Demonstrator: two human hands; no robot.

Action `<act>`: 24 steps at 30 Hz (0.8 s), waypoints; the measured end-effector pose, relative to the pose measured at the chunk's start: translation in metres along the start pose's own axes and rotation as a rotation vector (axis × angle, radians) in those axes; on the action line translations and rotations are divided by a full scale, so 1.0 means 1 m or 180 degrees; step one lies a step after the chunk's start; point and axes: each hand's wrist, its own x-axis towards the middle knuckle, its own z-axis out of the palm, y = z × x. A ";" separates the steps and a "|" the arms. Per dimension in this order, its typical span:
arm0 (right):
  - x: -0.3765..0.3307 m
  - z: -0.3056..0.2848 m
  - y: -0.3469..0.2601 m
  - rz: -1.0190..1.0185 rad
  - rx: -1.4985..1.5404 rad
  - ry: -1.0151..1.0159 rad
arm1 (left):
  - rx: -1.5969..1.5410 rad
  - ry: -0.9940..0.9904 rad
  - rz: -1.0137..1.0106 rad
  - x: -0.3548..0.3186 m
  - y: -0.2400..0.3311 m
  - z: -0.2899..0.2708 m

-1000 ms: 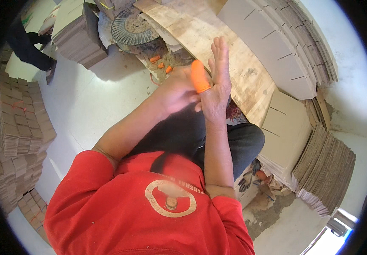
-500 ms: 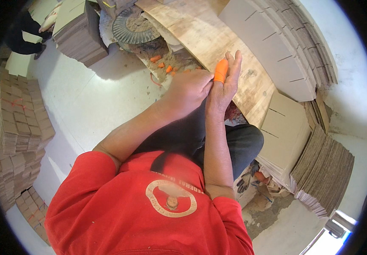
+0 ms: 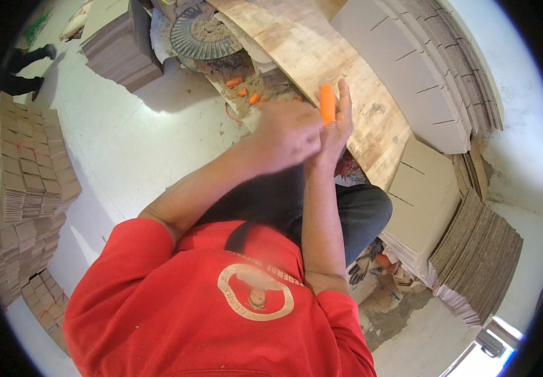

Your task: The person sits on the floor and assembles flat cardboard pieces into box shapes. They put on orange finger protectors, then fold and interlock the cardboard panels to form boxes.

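My right hand [image 3: 331, 141] is raised with its fingers stretched upward. An orange rubber finger cot [image 3: 327, 105] covers one of its fingers. Closed and blurred by motion, my left hand [image 3: 289, 133] presses against the right hand, its fingertips at the lower end of the cot. The exact grip of those fingertips is partly hidden. Both hands are above my dark-trousered legs, beside the edge of a wooden board [image 3: 321, 44]. Several loose orange finger cots [image 3: 254, 98] lie on the dusty surface beyond my left hand.
A ridged round wheel [image 3: 205, 38] stands beyond the cots. Cardboard stacks rise at the far left [image 3: 123, 47], left [image 3: 26, 163], right [image 3: 419, 81] and near right [image 3: 432, 182]. Dark gloves [image 3: 359, 270] lie among scraps by my right knee. Another person's legs [image 3: 29, 69] show at upper left.
My left hand has shifted slightly down and right along my right hand, still closed. The right hand's fingers have turned a little. The other person's legs have moved toward the left edge.
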 end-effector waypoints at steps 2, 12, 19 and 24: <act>0.004 -0.006 0.011 0.0111 0.1031 -0.0193 | -0.0047 -0.0166 0.0393 0.000 0.017 -0.002; 0.006 -0.003 0.028 0.0446 0.2563 -0.1324 | -0.2980 0.0651 -0.2019 -0.028 -0.009 0.028; 0.007 -0.009 0.046 0.0121 0.1173 -0.0923 | -0.3495 0.0078 -0.2786 -0.048 -0.009 0.039; 0.021 -0.009 0.042 -0.0082 0.0887 -0.0041 | -0.2892 -0.0780 -0.3223 -0.053 -0.050 0.022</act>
